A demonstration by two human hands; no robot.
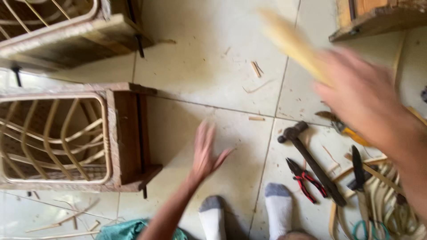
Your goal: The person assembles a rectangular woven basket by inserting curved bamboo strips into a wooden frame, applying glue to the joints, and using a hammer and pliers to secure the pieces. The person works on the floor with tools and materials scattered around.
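Feet: 2 white socks with grey toes (243, 213) at the bottom edge, on the tiled floor (200, 58).
Left hand (205, 153): open, fingers spread, empty, above the tiles beside the wooden frame (126, 138).
Tools: hammer (311, 162), red-handled pliers (304, 178), cane strips (391, 200) lie at right.
Right hand (362, 95): blurred, closed around a pale cane stick (291, 42), raised over the tools.

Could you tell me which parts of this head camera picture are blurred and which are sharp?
In the head view, the right hand and the pale stick it holds are smeared by motion; the left hand is softly blurred too. The hammer, red-handled pliers and tiled floor look fairly sharp, in even daylight.
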